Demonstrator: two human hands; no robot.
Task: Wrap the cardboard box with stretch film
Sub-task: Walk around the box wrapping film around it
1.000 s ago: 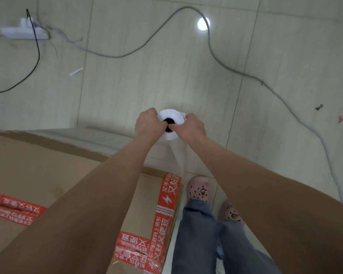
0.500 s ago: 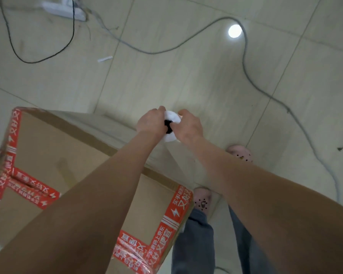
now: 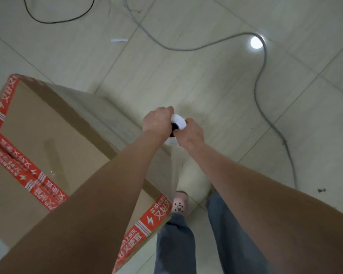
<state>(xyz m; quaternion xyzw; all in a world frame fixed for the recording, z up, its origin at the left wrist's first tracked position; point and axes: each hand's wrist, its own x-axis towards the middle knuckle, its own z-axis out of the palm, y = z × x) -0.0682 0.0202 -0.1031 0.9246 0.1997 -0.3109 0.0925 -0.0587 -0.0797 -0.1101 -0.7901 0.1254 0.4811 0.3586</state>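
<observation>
A large cardboard box [image 3: 40, 135] with red printed tape on its edges stands on the floor at the left. Beyond its right side I hold a white roll of stretch film [image 3: 177, 120] upright, seen from the top end. My left hand [image 3: 157, 121] grips the roll's left side and my right hand [image 3: 190, 133] grips its right side, thumb at the dark core. A clear sheet of film [image 3: 172, 167] runs down from the roll toward the box's near right corner. The box's right face looks hazy with film.
A grey cable [image 3: 259, 80] snakes over the tiled floor at the right and top; a black cable [image 3: 53, 21] loops at the top left. A white scrap [image 3: 119, 40] lies on the floor. My jeans and pink clog [image 3: 179, 204] are below the roll.
The view has swung round the box's corner: the box now reaches further up at the left, and the cables and light spot slid rightward. Both hands keep their grip on the roll.
</observation>
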